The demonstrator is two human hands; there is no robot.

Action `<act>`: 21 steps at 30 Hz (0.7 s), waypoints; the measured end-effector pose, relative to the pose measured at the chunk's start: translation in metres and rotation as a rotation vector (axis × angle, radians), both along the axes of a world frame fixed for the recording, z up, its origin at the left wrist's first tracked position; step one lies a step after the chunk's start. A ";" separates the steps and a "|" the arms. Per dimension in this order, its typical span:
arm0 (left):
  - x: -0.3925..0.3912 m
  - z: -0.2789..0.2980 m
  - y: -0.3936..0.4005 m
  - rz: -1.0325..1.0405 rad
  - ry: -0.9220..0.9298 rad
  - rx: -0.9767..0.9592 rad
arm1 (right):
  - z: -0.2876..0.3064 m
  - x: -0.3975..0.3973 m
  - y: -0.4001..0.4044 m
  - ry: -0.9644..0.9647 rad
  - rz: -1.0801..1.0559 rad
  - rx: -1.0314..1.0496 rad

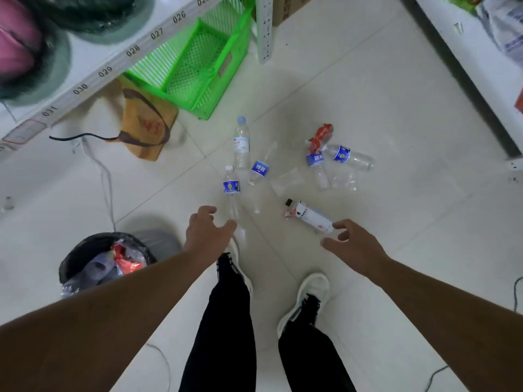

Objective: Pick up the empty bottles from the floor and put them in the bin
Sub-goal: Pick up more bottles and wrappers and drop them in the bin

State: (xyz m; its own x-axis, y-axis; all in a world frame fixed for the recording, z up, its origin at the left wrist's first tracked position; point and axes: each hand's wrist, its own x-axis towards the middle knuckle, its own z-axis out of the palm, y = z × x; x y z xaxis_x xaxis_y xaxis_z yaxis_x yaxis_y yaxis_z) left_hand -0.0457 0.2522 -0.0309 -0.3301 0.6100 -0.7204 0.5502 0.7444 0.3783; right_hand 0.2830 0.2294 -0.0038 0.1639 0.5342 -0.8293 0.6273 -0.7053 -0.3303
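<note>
Several empty plastic bottles lie scattered on the white tile floor ahead of me. A clear bottle with a blue label (232,190) lies just beyond my left hand (208,230), whose fingers are spread with nothing in them. A white bottle with a black cap (311,216) lies at the fingertips of my right hand (353,244), which is also open. Further off lie a tall clear bottle (241,142), a crushed blue-label bottle (260,169) and two more (349,157) on the right. The bin (85,253), lined with a black bag and holding rubbish, stands at my lower left.
A green plastic basket (198,63) and a brown bag (147,123) sit under a numbered white shelf (93,77) on the left. A red wrapper (321,135) lies by the right bottles. Another shelf edge (467,66) runs along the right. Cables trail across the floor. My feet stand below my hands.
</note>
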 end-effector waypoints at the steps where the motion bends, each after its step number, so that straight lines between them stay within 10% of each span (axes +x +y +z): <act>1: -0.002 -0.002 0.005 0.000 -0.011 -0.026 | 0.000 -0.008 0.004 0.007 -0.031 0.002; 11: -0.020 -0.067 0.039 -0.071 -0.035 -0.062 | -0.073 -0.079 0.029 -0.007 -0.002 -0.040; 21: 0.005 -0.272 0.065 -0.066 0.086 -0.013 | -0.262 -0.023 0.045 -0.253 0.167 -0.005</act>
